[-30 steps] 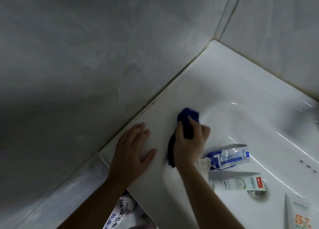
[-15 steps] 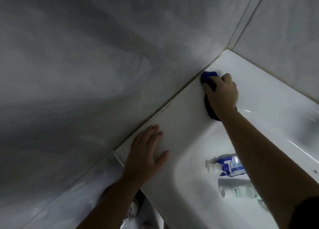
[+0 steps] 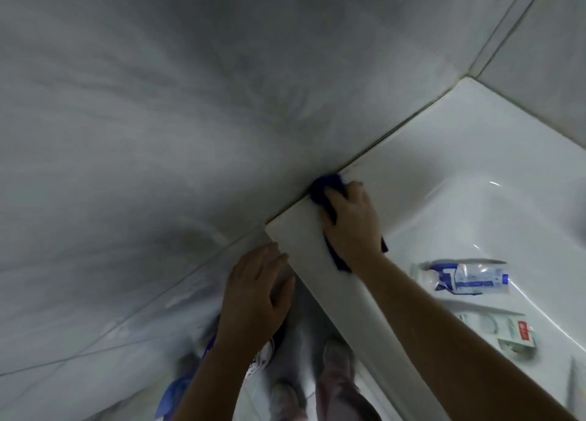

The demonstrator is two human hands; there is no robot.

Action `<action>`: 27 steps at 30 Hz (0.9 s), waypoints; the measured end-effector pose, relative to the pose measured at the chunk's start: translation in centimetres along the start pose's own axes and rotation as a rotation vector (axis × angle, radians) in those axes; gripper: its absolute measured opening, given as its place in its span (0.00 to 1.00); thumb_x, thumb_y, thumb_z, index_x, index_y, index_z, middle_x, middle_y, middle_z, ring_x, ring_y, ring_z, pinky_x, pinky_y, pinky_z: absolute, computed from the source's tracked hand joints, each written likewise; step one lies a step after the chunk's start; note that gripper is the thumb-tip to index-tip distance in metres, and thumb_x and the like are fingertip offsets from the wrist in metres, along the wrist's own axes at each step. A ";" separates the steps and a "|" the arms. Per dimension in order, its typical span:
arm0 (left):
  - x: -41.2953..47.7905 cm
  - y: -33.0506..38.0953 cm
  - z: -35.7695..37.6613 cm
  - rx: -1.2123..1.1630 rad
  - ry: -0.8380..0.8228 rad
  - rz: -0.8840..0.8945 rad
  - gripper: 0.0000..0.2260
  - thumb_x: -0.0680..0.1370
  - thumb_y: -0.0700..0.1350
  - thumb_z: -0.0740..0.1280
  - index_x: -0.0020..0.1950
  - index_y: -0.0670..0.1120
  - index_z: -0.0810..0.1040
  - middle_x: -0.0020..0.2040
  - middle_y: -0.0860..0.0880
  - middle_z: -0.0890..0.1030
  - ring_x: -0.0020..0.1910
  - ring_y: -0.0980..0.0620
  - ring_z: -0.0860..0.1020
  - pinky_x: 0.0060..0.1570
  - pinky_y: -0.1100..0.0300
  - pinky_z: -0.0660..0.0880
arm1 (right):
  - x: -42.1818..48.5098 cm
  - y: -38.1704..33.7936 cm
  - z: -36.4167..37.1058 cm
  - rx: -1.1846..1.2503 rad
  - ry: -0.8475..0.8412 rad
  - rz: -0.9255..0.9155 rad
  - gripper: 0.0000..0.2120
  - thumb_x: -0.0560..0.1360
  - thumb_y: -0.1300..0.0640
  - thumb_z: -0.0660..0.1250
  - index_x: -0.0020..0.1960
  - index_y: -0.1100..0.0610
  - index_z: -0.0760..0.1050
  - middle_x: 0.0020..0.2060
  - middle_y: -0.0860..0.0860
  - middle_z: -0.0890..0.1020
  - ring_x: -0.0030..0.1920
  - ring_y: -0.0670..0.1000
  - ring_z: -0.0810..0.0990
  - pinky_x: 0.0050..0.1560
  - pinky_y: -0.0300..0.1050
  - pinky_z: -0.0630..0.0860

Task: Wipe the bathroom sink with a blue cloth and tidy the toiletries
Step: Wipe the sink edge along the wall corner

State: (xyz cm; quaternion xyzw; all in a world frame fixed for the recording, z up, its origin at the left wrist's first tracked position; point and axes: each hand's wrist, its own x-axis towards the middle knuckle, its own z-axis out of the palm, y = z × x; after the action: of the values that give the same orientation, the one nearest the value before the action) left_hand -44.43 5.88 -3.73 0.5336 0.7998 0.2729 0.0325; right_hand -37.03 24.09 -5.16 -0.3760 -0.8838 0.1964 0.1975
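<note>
My right hand (image 3: 352, 224) presses the dark blue cloth (image 3: 323, 189) flat onto the left rim of the white sink (image 3: 412, 173), right where the rim meets the grey wall. Most of the cloth is hidden under the hand; one end sticks out by the wall, another by the wrist. My left hand (image 3: 257, 294) lies with straight fingers on the sink's front left corner. In the basin lie a blue-and-white tube (image 3: 466, 278) and a white tube with a red patch (image 3: 498, 325), partly behind my right forearm.
Grey tiled walls (image 3: 158, 135) enclose the sink on the left and at the back. A metal drain (image 3: 517, 347) sits below the tubes. Under the sink I see my feet (image 3: 336, 354) on the tiled floor and blue-and-white packaging (image 3: 177, 389).
My right hand slid the cloth from the far back corner of the rim toward me along the wall. My left hand shifted off the rim top onto its front corner.
</note>
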 end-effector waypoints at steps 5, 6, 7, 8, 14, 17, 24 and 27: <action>-3.2 -0.1 -1.1 0.013 -0.030 -0.097 0.16 0.74 0.50 0.61 0.58 0.45 0.76 0.57 0.43 0.78 0.57 0.49 0.71 0.54 0.49 0.74 | -3.2 0.9 -1.2 -0.036 -0.194 -0.446 0.18 0.73 0.49 0.58 0.55 0.57 0.79 0.43 0.59 0.78 0.36 0.59 0.77 0.33 0.45 0.74; -3.6 -0.2 -1.4 0.020 -0.039 -0.109 0.17 0.74 0.51 0.61 0.57 0.43 0.77 0.57 0.43 0.78 0.57 0.49 0.72 0.54 0.50 0.74 | -2.1 2.1 -1.5 -0.070 -0.124 -0.360 0.18 0.73 0.50 0.60 0.55 0.59 0.78 0.44 0.60 0.77 0.37 0.61 0.77 0.34 0.46 0.73; -3.9 -0.2 -1.6 0.033 -0.045 -0.119 0.17 0.73 0.51 0.61 0.56 0.42 0.78 0.57 0.43 0.79 0.56 0.48 0.73 0.54 0.50 0.74 | -1.1 2.6 -1.6 -0.085 -0.048 -0.212 0.17 0.72 0.52 0.62 0.56 0.60 0.78 0.44 0.62 0.77 0.39 0.62 0.77 0.36 0.46 0.72; -4.3 -0.3 -1.8 0.044 -0.048 -0.131 0.18 0.73 0.51 0.61 0.56 0.42 0.79 0.56 0.43 0.79 0.56 0.47 0.75 0.53 0.50 0.74 | -0.4 2.5 -1.2 -0.087 0.025 -0.062 0.16 0.73 0.54 0.63 0.56 0.61 0.77 0.45 0.62 0.76 0.41 0.63 0.76 0.37 0.47 0.70; -5.4 0.1 -2.2 -0.009 -0.027 -0.184 0.19 0.74 0.52 0.60 0.59 0.43 0.76 0.59 0.43 0.77 0.58 0.46 0.73 0.55 0.50 0.72 | -6.8 -3.8 1.2 0.006 -0.114 -0.196 0.18 0.73 0.50 0.58 0.57 0.57 0.77 0.46 0.58 0.77 0.41 0.58 0.76 0.39 0.48 0.75; -5.5 0.5 -2.5 -0.018 -0.027 -0.150 0.19 0.74 0.52 0.60 0.58 0.42 0.77 0.57 0.43 0.78 0.58 0.46 0.73 0.54 0.49 0.73 | -7.7 -0.1 -1.4 -0.051 -0.121 -0.255 0.17 0.73 0.50 0.60 0.55 0.58 0.78 0.44 0.58 0.77 0.38 0.59 0.78 0.35 0.46 0.75; -7.3 0.0 -2.2 -0.053 -0.050 -0.172 0.18 0.74 0.52 0.60 0.58 0.42 0.75 0.58 0.41 0.78 0.57 0.43 0.74 0.51 0.44 0.75 | -6.2 -4.4 1.5 -0.054 0.055 0.094 0.15 0.74 0.54 0.62 0.57 0.60 0.76 0.48 0.62 0.77 0.43 0.62 0.76 0.38 0.49 0.74; -8.0 0.3 -2.5 -0.057 -0.085 -0.161 0.19 0.74 0.52 0.59 0.58 0.41 0.76 0.57 0.41 0.78 0.56 0.43 0.75 0.51 0.44 0.76 | -10.3 -4.8 0.4 -0.061 0.012 0.026 0.18 0.74 0.50 0.57 0.56 0.59 0.77 0.47 0.60 0.77 0.41 0.60 0.77 0.36 0.48 0.75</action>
State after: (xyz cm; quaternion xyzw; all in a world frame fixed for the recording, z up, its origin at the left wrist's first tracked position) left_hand -41.61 -2.01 -3.38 0.4775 0.8299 0.2693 0.1033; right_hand -33.49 13.29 -5.18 -0.3944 -0.8832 0.1696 0.1887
